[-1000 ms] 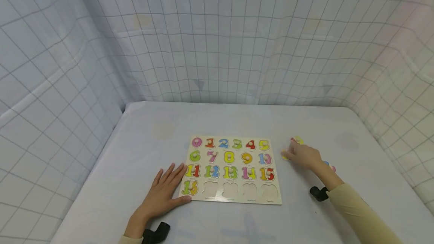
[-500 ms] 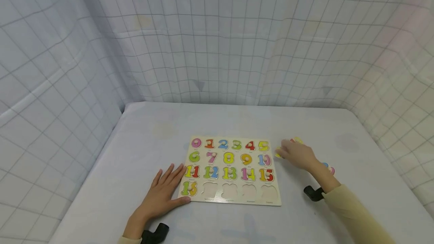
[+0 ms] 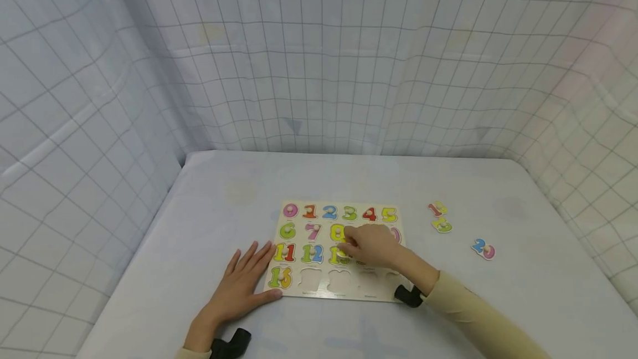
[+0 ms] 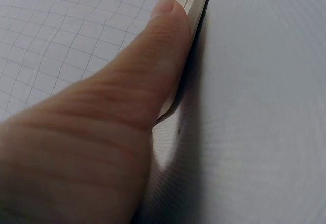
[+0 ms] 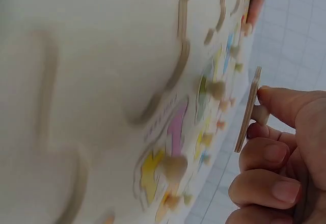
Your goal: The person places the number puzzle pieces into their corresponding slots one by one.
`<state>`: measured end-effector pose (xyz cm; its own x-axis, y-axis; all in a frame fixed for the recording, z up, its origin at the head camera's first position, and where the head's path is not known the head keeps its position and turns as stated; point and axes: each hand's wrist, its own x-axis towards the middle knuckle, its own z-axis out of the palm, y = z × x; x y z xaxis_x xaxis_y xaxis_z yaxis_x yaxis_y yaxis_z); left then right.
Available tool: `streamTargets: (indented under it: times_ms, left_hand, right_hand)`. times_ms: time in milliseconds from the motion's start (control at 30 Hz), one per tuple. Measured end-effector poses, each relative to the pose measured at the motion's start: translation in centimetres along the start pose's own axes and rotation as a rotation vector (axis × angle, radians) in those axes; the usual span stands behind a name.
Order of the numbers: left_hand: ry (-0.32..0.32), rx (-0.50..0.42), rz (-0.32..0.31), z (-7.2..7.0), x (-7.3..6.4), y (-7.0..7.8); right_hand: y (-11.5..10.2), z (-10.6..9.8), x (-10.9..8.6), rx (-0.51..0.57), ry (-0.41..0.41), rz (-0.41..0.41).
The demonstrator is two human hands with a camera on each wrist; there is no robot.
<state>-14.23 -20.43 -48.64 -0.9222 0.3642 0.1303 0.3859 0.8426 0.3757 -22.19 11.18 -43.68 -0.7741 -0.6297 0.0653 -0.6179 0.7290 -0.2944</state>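
Note:
A wooden number puzzle board [image 3: 324,293] lies on the table, with knobbed number pieces in its upper rows and cut-out recesses in its bottom row. My left hand [image 3: 241,284] rests spread along the board's left side; in the left wrist view its thumb [image 4: 147,56] lies at the board edge. Over the middle of the board is my right hand [image 3: 376,245], pinching a number puzzle piece [image 5: 248,112] by its wooden knob [image 5: 260,114]. That piece is edge-on in the right wrist view, so its face is hidden.
To the right of the board lie a red-and-yellow piece [image 3: 437,209], a green-and-yellow piece [image 3: 442,225] and a blue-and-pink 20 piece [image 3: 483,249]. White gridded curtains [image 3: 339,71] enclose the table [image 3: 239,181] at the back and sides.
My right hand has picked up a yellowish puzzle piece right of the board and carried it left over the board's middle. The left hand has stayed in place.

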Motion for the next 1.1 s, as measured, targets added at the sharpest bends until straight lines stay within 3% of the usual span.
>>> streamTargets:
  times_ms: [167,400,733,1100]
  left_hand:
    - [0.015,0.004,0.012,0.1,0.0,0.0]
    - [-0.015,0.019,-0.002,0.3,0.2,-0.4]
    - [0.019,0.018,0.026,0.3,0.1,-0.6]
    - [-0.024,0.020,-0.003,0.4,0.2,-0.7]
  right_hand:
    - [-2.4,1.9,1.0,0.004,-0.072,-0.085]
    - [-4.7,3.5,1.6,0.006,-0.162,-0.107]
    - [-6.2,3.9,2.3,0.026,-0.193,-0.092]
    - [-6.8,3.9,2.5,-0.009,-0.183,-0.078]
